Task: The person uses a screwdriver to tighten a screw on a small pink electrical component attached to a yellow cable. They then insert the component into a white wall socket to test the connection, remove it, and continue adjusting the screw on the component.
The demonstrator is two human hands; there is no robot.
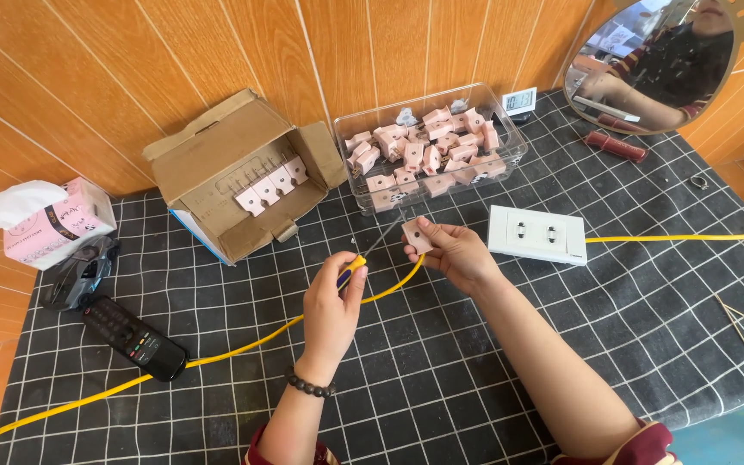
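Grid cloth (475, 379), L hand (331, 310) screwdriver (363, 258) tip up-right toward pink clip (416, 235)

Open checked counter (441, 379) is lying at six o'clock; cardboard box (243, 176) and clear bin (430, 148) are blocking twelve, yellow cable (217, 353) crossing nine to three.
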